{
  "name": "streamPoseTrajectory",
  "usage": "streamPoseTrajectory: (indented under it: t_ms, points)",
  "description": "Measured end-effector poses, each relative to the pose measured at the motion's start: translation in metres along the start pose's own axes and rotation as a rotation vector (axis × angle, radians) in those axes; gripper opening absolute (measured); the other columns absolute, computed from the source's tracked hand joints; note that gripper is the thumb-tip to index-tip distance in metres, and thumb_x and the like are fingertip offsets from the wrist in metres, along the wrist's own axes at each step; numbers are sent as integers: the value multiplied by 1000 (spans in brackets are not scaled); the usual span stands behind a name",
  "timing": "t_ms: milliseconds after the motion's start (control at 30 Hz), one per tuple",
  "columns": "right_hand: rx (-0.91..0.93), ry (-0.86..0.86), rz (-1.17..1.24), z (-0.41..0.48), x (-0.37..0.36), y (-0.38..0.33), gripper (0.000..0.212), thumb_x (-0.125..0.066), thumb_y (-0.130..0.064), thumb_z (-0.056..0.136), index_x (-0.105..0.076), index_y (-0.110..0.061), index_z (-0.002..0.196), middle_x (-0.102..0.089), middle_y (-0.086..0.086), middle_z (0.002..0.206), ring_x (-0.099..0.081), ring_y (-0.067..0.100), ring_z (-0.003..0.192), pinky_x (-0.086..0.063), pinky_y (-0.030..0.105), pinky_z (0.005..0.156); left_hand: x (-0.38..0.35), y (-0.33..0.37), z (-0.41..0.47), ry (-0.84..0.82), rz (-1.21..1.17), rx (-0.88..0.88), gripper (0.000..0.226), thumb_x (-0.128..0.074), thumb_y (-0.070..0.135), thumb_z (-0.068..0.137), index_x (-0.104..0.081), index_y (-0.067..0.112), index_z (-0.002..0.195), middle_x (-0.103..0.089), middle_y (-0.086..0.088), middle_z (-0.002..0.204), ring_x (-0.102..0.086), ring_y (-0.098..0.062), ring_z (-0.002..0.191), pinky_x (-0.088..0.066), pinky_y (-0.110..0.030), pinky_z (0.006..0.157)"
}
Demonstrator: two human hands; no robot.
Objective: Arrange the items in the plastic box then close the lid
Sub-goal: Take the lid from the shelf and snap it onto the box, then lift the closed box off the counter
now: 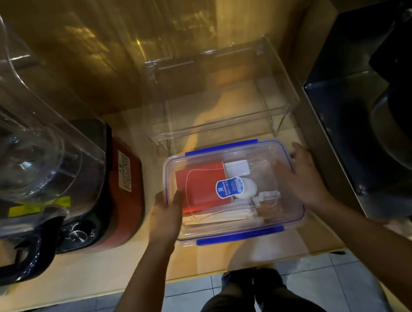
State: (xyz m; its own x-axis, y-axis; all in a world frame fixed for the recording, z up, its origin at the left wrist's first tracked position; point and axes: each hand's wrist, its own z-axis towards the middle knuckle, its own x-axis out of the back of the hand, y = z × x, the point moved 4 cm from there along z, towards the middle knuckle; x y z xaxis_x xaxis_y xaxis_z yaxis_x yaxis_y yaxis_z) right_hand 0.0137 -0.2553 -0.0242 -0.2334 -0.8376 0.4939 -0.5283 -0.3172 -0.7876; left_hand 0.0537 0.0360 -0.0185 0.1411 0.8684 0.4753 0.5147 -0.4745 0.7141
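Head view: plastic box [238, 226], lid [252, 155] on and items [203, 182] inside, sits near the front edge of the counter [240, 255]. Probably light, stiff, slick-sided; short ends give purchase. Left hand [165, 211] and right hand [306, 178] clasp those ends, thumbs over the lid.

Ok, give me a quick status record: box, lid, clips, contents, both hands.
plastic box: on the counter, in front of a clear shelf
lid: set on the box, blue-and-white sticker on it
blue clips: near and far ones visible; cannot tell if latched
contents: red flat item, white charger, round white item
left hand: grips the box's left edge, thumb on lid
right hand: grips the right edge, thumb on lid
neighbours: blender left, dark appliance right
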Motion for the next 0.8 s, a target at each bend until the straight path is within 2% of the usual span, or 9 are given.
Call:
streamPoseTrajectory:
  t_ms: [67,133,300,400,500,600,667,767,800]
  points:
    - [-98,-20,57,-7,3,8,37,-57,-52,83,-57,-23,104,-65,6,106,-67,18,90,-55,31,62,8,-5,0,-18,-52,54,47,-61,55,78,-55,21,110,-64,-10,108,-62,-27,93,-51,-46,88]
    - [-158,-91,82,-12,5,13,29,-57,-55,82,-57,-27,90,-67,0,91,-67,14,78,-50,25,54,17,-7,2,-37,-27,65,46,-65,54,75,-58,19,103,-66,-8,100,-63,-27,92,-52,-44,85]
    - [-131,-167,111,-20,16,0,29,-59,-41,87,-63,-15,96,-70,5,89,-69,18,77,-52,29,59,27,-2,-1,-105,-101,-11,22,-68,37,80,-66,15,75,-70,-7,80,-68,-25,80,-50,-31,60]
    - [-108,-164,121,-29,24,-11,28,-57,-36,89,-64,-11,100,-71,8,90,-69,21,79,-54,31,65,33,0,-11,-105,-180,-48,23,-67,35,81,-66,13,76,-69,-7,79,-68,-22,75,-51,-28,53]
    - [-90,-179,147,-41,35,-22,25,-57,-34,89,-66,-11,94,-72,8,86,-70,21,77,-55,31,66,44,7,-22,-127,-257,-57,29,-67,35,79,-63,7,81,-66,-11,79,-66,-25,74,-53,-33,59]
    - [-50,-204,122,-49,48,-34,19,-60,-32,87,-66,-16,93,-72,3,83,-70,16,72,-53,28,61,58,21,-35,-221,-268,-90,38,-66,36,70,-59,3,86,-64,-11,78,-65,-22,69,-52,-29,56]
    - [-3,-214,96,-52,59,-44,14,-61,-31,86,-66,-19,91,-73,0,80,-70,9,66,-49,22,56,67,31,-45,-299,-271,-109,33,-66,30,70,-58,3,87,-66,-11,79,-67,-20,68,-55,-28,55]
    - [67,-204,112,-55,77,-61,11,-61,-30,85,-67,-21,88,-74,-2,76,-71,8,66,-50,24,58,78,52,-58,-372,-327,-157,26,-64,26,69,-57,6,85,-68,-2,66,-65,-12,54,-51,-21,46]
    - [96,-197,126,-56,82,-66,13,-61,-32,85,-67,-21,87,-74,-5,77,-71,9,67,-51,25,59,80,60,-62,-382,-360,-167,24,-64,25,70,-57,7,84,-68,-3,65,-65,-13,52,-51,-22,45]
